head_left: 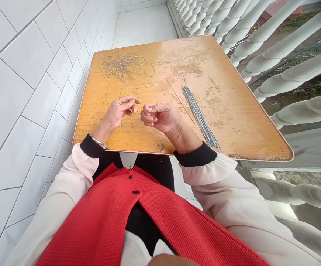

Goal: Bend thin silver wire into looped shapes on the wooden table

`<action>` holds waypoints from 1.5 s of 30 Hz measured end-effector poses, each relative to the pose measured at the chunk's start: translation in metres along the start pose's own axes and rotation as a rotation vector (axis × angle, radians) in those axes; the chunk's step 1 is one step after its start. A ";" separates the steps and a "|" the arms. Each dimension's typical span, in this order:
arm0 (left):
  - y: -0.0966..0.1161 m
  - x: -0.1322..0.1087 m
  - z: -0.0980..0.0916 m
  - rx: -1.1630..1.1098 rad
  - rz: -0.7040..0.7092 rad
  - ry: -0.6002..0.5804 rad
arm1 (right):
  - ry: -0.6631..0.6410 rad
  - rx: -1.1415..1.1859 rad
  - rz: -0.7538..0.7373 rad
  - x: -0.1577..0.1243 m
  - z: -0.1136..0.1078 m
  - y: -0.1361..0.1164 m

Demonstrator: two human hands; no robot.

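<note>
My left hand point(118, 112) hovers over the left of the worn wooden tabletop point(232, 111), its thumb and fingertips curled close together. Loops of thin bent wire point(121, 125) lie under and around it. My right hand point(160, 118) sits just beside it, fingers curled shut. No wire shows in either hand, though a fine strand could be too thin to see. A tangled heap of bent silvery wire point(121, 64) lies at the table's far left. A bundle of straight grey wires point(199, 116) lies to the right of my right hand.
White tiles point(24, 111) line the wall along the table's left side. A white balustrade point(273, 55) runs along the right. Tiled floor point(141, 26) extends beyond the table. My red waistcoat point(121, 210) and cream sleeves fill the lower foreground.
</note>
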State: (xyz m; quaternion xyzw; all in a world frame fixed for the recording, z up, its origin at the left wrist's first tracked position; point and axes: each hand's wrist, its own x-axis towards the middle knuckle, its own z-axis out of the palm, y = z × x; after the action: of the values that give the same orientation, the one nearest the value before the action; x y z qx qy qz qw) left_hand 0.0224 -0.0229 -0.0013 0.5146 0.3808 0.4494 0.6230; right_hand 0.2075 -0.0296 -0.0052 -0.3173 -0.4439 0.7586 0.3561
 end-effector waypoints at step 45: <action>-0.026 0.006 0.000 0.519 0.079 0.095 | 0.704 -1.027 -0.612 0.006 0.009 0.029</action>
State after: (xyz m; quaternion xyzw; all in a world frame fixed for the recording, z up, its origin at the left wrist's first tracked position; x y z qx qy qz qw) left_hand 0.0288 -0.0189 -0.0265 0.6501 0.4916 0.3843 0.4335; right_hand 0.1892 -0.0387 -0.0283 -0.5334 -0.6743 0.1701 0.4815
